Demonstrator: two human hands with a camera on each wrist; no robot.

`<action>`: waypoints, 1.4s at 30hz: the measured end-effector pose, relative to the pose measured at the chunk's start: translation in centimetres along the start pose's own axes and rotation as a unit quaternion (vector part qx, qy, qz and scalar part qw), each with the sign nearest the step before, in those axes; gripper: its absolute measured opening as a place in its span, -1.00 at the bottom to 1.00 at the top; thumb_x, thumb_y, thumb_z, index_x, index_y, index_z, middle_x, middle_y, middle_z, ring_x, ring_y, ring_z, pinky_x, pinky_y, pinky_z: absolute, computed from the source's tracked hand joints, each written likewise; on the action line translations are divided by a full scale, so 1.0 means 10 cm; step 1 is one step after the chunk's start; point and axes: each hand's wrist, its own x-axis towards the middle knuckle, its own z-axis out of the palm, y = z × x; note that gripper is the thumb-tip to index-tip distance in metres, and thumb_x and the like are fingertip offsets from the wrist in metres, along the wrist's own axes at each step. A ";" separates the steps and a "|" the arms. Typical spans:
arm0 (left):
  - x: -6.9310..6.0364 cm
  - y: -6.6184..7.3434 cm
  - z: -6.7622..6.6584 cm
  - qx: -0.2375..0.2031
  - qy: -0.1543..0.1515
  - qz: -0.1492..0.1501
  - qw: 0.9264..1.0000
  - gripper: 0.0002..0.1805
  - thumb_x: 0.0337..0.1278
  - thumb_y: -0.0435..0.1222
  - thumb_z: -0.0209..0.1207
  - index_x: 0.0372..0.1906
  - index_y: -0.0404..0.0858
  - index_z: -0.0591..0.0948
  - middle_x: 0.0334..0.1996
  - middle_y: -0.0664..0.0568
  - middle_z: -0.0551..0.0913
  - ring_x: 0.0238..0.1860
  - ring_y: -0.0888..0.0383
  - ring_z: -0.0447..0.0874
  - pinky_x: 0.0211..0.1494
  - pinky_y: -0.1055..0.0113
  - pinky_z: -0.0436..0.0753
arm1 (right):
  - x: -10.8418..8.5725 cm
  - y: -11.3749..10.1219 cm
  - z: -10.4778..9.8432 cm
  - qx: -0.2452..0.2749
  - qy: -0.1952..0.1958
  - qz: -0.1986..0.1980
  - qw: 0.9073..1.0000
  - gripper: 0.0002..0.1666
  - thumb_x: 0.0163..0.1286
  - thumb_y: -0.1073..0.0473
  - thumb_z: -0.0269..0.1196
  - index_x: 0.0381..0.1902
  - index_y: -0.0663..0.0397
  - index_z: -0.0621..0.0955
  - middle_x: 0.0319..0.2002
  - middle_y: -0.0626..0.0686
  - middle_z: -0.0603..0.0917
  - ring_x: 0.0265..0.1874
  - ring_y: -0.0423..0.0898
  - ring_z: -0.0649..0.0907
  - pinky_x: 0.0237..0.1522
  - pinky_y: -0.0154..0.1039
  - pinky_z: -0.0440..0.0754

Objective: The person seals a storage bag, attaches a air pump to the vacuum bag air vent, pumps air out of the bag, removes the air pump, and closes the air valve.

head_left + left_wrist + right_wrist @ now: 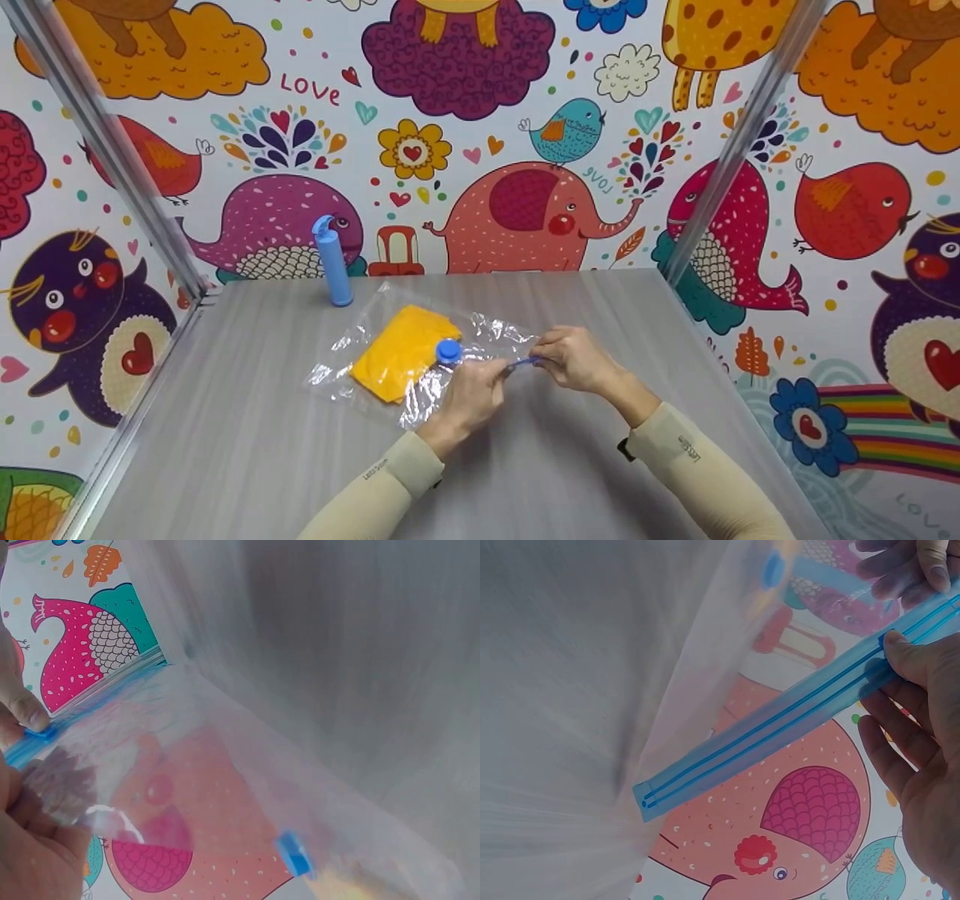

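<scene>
Head: clear plastic bag [495, 328] lies at nine o'clock from our right hand [579, 358], yellow folded bundle [405, 352] inside; left hand [472, 399] pinches blue plastic zip strip [525, 361]. Left wrist: bag wrinkles; we might jam strip. Right wrist: right hand pinches dark-blue slider [887, 638]; crooked pull could leave gap.

From above, clock centred on bag [429, 390]: bag on counter [225, 442], cloth [401, 356] inside, valve [448, 351] on bag at cloth's 3 o'clk. Pump [335, 266] upright on counter at abt 10 o'clk, nr back edge, just apart from bag. L grip [476, 394] at abt 4 o'clk, w/ valve at its own 11. R grip [574, 358] at 3 o'clk. Zip [780, 716] along bag's edge, partly btwn both. Wall [409, 199] behind counter, 12 o'clk.
</scene>
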 end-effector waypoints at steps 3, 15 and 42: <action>0.00 0.00 0.00 0.007 0.004 0.006 1.000 -0.79 0.38 -0.46 0.38 -0.42 -0.23 0.72 -0.63 0.00 0.73 -0.63 0.14 0.62 -0.57 0.37 0.45 | -0.01 0.00 -0.01 -0.001 0.000 0.005 1.000 -0.88 0.30 0.41 0.58 -0.23 0.15 0.91 -0.31 0.05 0.92 -0.32 -0.03 0.84 -0.22 -0.15 0.90; 0.00 0.01 0.00 0.015 0.003 0.005 1.000 -0.87 0.37 -0.45 0.37 -0.34 -0.23 0.78 -0.58 0.00 0.80 -0.60 0.12 0.72 -0.55 0.40 0.55 | -0.02 0.01 0.00 -0.014 0.000 0.006 1.000 -0.88 0.28 0.39 0.61 -0.25 0.12 0.91 -0.34 0.02 0.92 -0.36 -0.06 0.83 -0.26 -0.16 0.88; 0.01 0.02 -0.01 0.004 0.003 -0.002 1.000 -0.74 0.32 -0.48 0.39 -0.49 -0.23 0.65 -0.72 0.00 0.59 -0.59 0.36 0.26 -0.44 0.62 0.10 | -0.08 0.06 -0.01 -0.032 -0.004 0.007 0.999 -0.86 0.25 0.37 0.64 -0.25 0.10 0.91 -0.37 0.00 0.90 -0.38 -0.08 0.80 -0.26 -0.17 0.86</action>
